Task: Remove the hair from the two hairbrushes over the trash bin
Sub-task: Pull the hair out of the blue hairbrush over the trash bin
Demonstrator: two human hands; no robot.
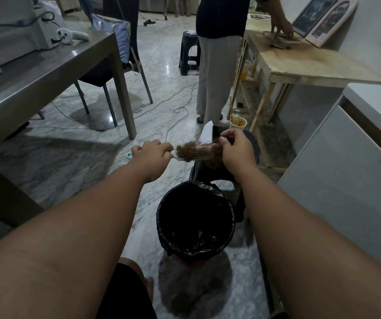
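The left hand (pixel 153 153) grips the hairbrush (pixel 194 152) handle, steadying it beyond the lined trash bin (pixel 195 221); the right hand (pixel 235 150) pinches brown hair (pixel 186 147) off the bristles, likely for dropping in.

Floor: polished grey-and-white marble tiles (pixel 162 72). Standing directly on it:
- round trash bin lined with a black plastic bag (pixel 198 186), nearest
- dark stool (pixel 217 174) just behind the bin, a paper cup (pixel 238 122) on top
- grey rectangular table (pixel 46 72), left
- bare plywood table (pixel 311 63), right
- small black plastic step stool (pixel 188 56), farther off
- thin pale cables (pixel 162 104) trailing between the tables
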